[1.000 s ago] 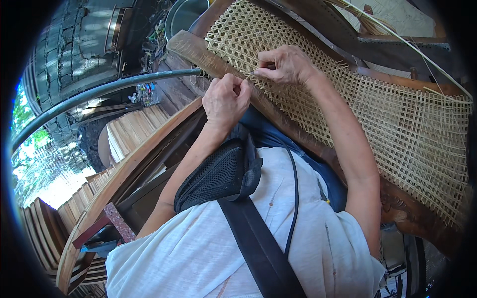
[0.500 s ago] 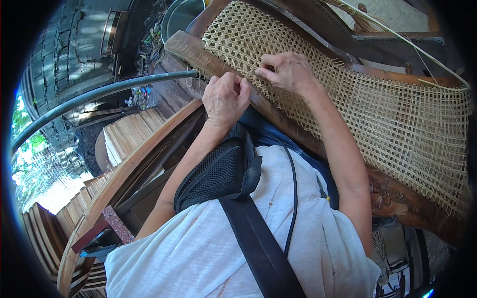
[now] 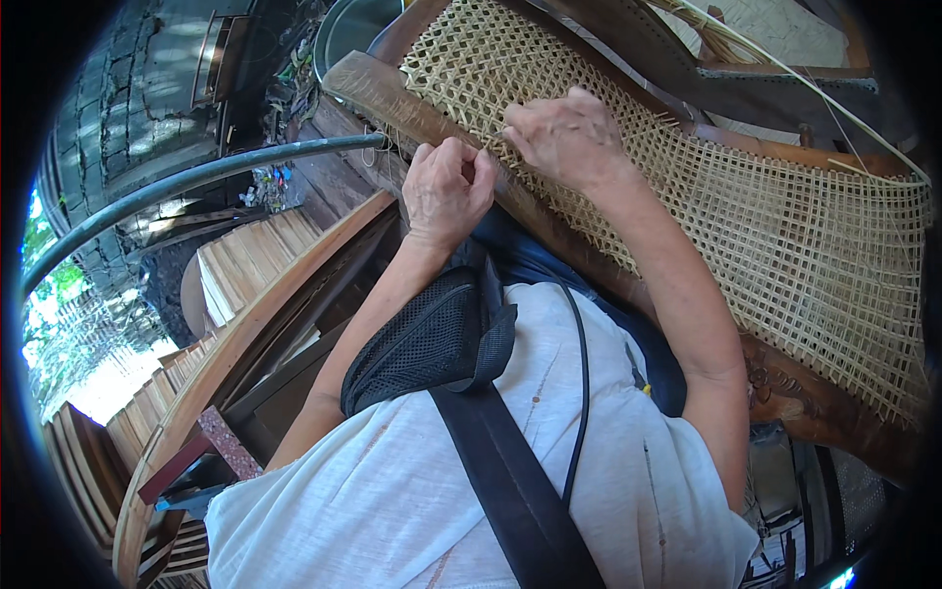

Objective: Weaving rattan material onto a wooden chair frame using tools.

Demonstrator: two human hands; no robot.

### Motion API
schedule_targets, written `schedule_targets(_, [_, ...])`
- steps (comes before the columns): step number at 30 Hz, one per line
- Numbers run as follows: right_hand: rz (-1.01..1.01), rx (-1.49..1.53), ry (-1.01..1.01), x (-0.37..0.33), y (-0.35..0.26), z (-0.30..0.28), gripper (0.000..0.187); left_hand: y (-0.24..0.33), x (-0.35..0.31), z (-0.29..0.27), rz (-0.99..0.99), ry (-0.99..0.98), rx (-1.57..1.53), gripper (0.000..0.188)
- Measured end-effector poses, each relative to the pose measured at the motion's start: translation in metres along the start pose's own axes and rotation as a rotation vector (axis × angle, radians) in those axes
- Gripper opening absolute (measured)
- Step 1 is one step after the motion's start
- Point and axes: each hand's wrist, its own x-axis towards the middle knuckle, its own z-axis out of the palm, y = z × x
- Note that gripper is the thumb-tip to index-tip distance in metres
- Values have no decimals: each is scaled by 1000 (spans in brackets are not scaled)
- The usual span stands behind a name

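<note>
A long wooden seat frame [image 3: 392, 93] lies slanted in front of me, with a woven cane panel [image 3: 775, 236] stretched across it. Its weave is close with small holes at the far left end and a plain open grid towards the right. My left hand [image 3: 446, 191] is closed in a pinch at the frame's near edge, by the panel's rim. Over the close weave, to the right of it, my right hand [image 3: 569, 137] has its fingers bent together. Whatever either hand's fingertips hold is too small or hidden to tell.
A bent grey pipe [image 3: 196, 182] reaches in from the left to beside my left hand. Below it stand a curved wooden rail [image 3: 265, 285] and stacked wooden slats [image 3: 245, 260]. Loose cane strands [image 3: 706, 25] lie at the far right, and a round bucket [image 3: 343, 39] stands beyond the frame.
My right hand has lifted slightly away from me and turned, its fingers drawing closer over the weave. My left hand has stayed nearly in place.
</note>
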Motion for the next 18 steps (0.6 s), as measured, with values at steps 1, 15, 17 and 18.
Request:
schedule_targets(1, [14,-28,-32,1,-1,2,17,-1,-1,1,7,10,-7,16])
schedule_targets(15, [9,-86,-37,4,-16,-8,10,-1,-1,0,13,14,-9,15])
schedule_targets(17, [-67,-194,-18,3,-21,-9,12,0,0,0,-4,9,-6,15])
schedule_targets(18, [-65,-196,-17,2,-22,-8,12,0,0,1,-2,8,-8,15])
